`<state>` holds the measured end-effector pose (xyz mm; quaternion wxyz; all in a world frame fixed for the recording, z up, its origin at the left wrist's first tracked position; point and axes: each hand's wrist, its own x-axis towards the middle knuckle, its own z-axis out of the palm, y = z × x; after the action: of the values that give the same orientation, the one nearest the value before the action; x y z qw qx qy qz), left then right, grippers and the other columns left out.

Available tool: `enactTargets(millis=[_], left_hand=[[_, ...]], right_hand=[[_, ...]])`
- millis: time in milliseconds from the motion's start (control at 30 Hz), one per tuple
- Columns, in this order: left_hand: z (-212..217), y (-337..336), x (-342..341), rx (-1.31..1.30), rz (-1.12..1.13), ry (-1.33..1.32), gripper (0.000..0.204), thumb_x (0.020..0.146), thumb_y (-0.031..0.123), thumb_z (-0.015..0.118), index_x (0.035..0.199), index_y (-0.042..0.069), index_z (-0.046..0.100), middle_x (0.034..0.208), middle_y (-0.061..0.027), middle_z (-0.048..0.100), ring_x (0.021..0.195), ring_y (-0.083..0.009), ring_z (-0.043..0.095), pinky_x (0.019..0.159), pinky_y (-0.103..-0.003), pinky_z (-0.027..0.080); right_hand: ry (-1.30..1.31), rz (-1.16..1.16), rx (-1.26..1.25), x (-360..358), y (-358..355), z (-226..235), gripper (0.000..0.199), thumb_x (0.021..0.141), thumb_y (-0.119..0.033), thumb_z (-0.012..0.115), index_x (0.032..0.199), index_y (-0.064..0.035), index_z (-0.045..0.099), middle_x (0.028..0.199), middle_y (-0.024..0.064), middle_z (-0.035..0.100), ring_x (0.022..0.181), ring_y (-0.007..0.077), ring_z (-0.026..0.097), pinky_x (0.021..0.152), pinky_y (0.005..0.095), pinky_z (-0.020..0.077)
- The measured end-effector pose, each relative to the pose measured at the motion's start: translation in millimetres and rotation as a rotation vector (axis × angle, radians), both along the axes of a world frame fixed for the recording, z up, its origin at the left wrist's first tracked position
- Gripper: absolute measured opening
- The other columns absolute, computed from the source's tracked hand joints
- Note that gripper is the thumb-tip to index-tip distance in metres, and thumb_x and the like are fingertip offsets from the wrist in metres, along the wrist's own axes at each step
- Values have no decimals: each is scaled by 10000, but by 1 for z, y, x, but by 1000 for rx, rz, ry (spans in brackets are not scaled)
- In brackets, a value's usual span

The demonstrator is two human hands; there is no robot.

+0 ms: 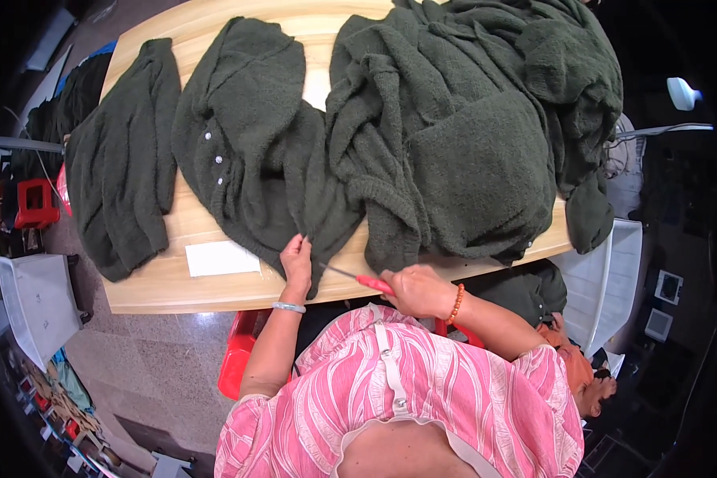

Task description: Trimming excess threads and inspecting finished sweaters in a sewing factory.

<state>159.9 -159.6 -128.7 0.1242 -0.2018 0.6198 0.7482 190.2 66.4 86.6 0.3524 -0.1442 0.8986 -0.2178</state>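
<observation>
A light wooden desk (215,291) with rounded corners stands on a speckled grey stone floor (147,350). Off the desk's left edge sit a white bin (36,303) and a small red stool (36,203), and a red plastic stool (237,362) stands under its near edge. Past the right edge is a white box (605,279), the room beyond lying dark.

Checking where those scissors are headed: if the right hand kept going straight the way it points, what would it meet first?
The right hand points its red-handled scissors leftward, so it would likely first meet the left hand pinching the dark green cardigan. Depth is unclear.
</observation>
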Motion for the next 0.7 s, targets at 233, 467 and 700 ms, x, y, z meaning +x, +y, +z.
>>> enactTargets(millis=[233, 467, 700], left_hand=[[51, -16, -36, -321, -230, 207, 310, 817, 160, 757, 1030, -26, 631, 833, -5, 602, 772, -106, 531, 740, -254, 464], [50, -118, -153, -1061, -154, 351, 977, 665, -37, 738, 1484, 17, 209, 1381, -282, 384, 1239, -419, 405, 1056, -448, 336], [103, -100, -194, -387, -418, 293, 436, 776, 69, 611, 1177, -94, 566, 1050, -177, 649, 921, -264, 602, 868, -344, 471]], right_hand=[[46, -230, -32, 4, 18, -7, 220, 867, -184, 574, 1034, -42, 555, 789, 217, 663, 773, 391, 659, 668, 488, 501], [150, -255, -61, -6, 9, -29, 218, 845, -167, 540, 1003, -21, 578, 806, 214, 666, 808, 384, 664, 677, 476, 504], [117, -371, -162, -14, -5, -21, 192, 798, -175, 616, 903, -14, 630, 815, 193, 672, 850, 372, 658, 729, 462, 505]])
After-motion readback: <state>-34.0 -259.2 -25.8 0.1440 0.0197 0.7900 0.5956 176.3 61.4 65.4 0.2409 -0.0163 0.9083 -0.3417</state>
